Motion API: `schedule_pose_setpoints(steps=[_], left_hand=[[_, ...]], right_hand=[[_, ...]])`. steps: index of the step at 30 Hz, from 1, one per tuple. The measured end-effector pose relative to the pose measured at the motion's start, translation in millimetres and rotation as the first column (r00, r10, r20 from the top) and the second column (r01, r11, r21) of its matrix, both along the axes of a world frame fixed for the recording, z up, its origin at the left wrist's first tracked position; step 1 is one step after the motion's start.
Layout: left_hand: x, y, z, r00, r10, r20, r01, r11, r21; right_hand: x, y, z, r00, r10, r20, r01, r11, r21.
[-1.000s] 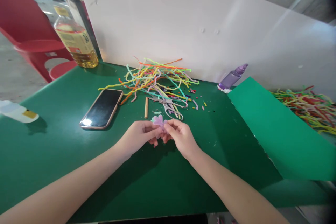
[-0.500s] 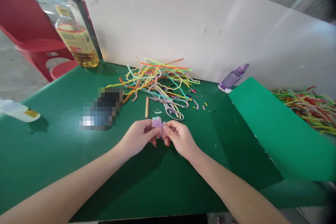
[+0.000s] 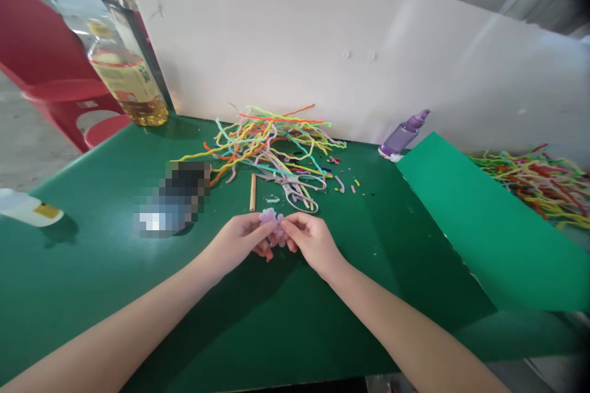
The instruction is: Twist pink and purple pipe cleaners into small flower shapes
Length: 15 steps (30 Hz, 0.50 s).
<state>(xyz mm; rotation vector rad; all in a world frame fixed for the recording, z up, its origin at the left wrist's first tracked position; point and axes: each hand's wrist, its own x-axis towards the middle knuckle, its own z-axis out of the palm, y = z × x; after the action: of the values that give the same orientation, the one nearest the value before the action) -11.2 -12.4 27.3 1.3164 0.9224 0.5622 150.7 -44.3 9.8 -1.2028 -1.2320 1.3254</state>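
Right of a bottle (image 3: pixel 122 77) of yellow liquid (image 3: pixel 153 112), both hands (image 3: pixel 238 236) (image 3: pixel 316 239) pinch a lilac flower (image 3: pixel 268 217).

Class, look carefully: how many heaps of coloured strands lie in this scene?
2. The middle heap lies against the white board, with scissors at its near edge; the right heap lies beyond the green sheet, which may hide part of it.

A craft corner is suggested by the table (image 3: pixel 221 338), over which bright strands (image 3: pixel 271 130), scissors (image 3: pixel 288 183) and snipped bits (image 3: pixel 340 185) are spread. Whether it is set in a home or a shop cannot be told, though a plain everyday setting is indicated by the red chair (image 3: pixel 41 55), grey floor (image 3: pixel 16 156) and bottle (image 3: pixel 126 83) of yellow liquid.
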Motion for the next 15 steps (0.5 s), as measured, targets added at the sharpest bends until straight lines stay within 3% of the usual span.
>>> schedule_pose_setpoints(steps=[8,15], left_hand=[[-1.6,-2.1,0.0,0.994,0.091,0.060,-0.092,0.996,0.012],[-3.2,-3.1,8.7,0.991,0.112,0.076,-0.121,0.984,0.128]], right_hand=[[0.3,-1.0,1.2,0.992,-0.008,-0.129,-0.002,0.997,-0.076],[2.0,1.4,3.0,0.984,-0.003,-0.178,-0.013,0.996,-0.085]])
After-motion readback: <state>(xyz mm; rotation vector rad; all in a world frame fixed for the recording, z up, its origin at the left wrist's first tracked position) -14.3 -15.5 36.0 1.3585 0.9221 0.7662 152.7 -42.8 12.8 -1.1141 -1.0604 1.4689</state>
